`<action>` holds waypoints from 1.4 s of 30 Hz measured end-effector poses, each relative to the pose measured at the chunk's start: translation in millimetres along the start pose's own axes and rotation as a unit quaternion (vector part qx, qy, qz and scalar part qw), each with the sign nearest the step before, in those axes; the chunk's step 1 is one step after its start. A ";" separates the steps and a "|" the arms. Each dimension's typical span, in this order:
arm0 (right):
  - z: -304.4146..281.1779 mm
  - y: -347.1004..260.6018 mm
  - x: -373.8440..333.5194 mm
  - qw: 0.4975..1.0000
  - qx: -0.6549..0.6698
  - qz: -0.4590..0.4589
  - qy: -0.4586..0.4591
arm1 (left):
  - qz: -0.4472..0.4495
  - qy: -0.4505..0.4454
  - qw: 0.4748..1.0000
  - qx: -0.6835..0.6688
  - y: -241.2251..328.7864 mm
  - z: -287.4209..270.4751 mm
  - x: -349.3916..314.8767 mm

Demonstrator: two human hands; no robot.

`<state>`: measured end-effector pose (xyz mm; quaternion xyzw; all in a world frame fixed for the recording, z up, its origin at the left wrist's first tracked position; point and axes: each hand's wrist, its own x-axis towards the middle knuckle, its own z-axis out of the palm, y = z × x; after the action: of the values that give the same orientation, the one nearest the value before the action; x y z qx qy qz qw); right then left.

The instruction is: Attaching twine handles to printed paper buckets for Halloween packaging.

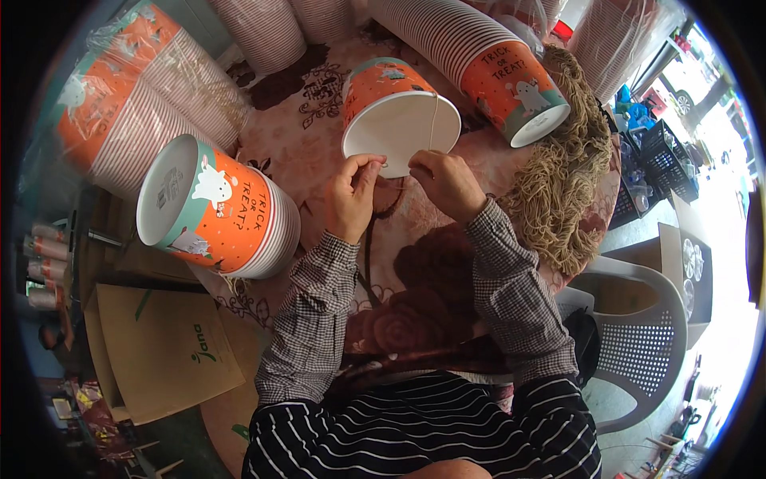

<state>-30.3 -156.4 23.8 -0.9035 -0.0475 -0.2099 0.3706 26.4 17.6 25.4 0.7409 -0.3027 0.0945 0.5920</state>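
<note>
An orange paper bucket [388,82] lies on its side on the table, its white open mouth turned toward me. From its rim a thin beige string [433,122] runs down across the mouth to my right hand [449,180], whose fingers are closed on it. My left hand [354,195] is pinched at the near edge of the mouth; what its fingertips hold is too small to make out. A thick bundle of beige strings [565,172] lies on the table right of my right hand.
A stack of nested buckets [226,209] stands at the left, and a long stack [499,77] lies at the back right. Wrapped stacks [132,120] crowd the far left. A grey plastic chair [646,339] is at the right; a cardboard box [163,347] sits lower left.
</note>
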 end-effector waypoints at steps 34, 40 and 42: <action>-4.6 -3.5 0.1 0.996 0.059 0.021 -0.066 | -0.071 -0.090 0.990 -0.084 -9.7 0.9 -4.2; -6.8 -13.4 4.6 0.945 0.272 0.097 -0.155 | -0.086 -0.147 0.972 -0.163 -13.1 -1.1 -2.8; -4.0 -9.6 5.6 0.942 0.275 0.106 -0.161 | -0.093 -0.137 0.971 -0.174 -13.1 -0.6 -3.6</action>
<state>-28.9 -152.6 34.9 -0.7877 -0.0664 0.0004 0.6125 31.0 20.9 13.0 0.6570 -0.3226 -0.1174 0.6712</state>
